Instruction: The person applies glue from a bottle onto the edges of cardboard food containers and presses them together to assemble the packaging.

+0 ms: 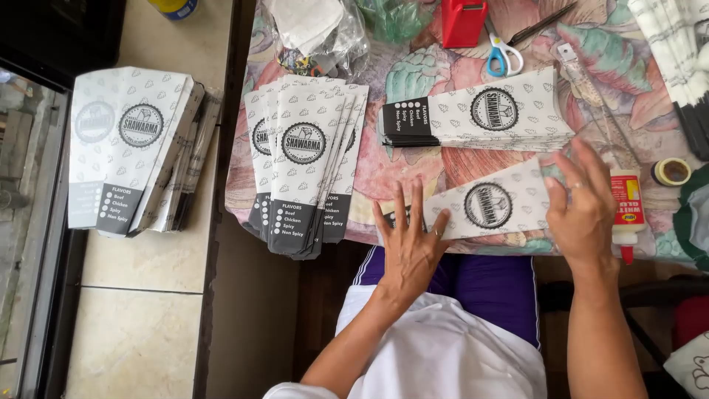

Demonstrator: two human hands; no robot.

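A single white paper food sleeve (487, 205) with a round black emblem and a black end lies flat at the table's near edge. My left hand (410, 245) presses its narrow black end with fingers spread. Its wide end lies under my right hand (583, 207), flat as well, fingers extended. Neither hand grips anything. A glue bottle (626, 210) with a red tip lies just right of my right hand.
A stack of sleeves (480, 114) lies behind the one under my hands. A fanned pile (306, 159) overhangs the table's left edge, another pile (136, 148) rests on the tiled floor. Scissors (504, 55), a red tape dispenser (463, 21), a tape roll (671, 171) and plastic bags (317, 33) sit on the floral tablecloth (399, 166).
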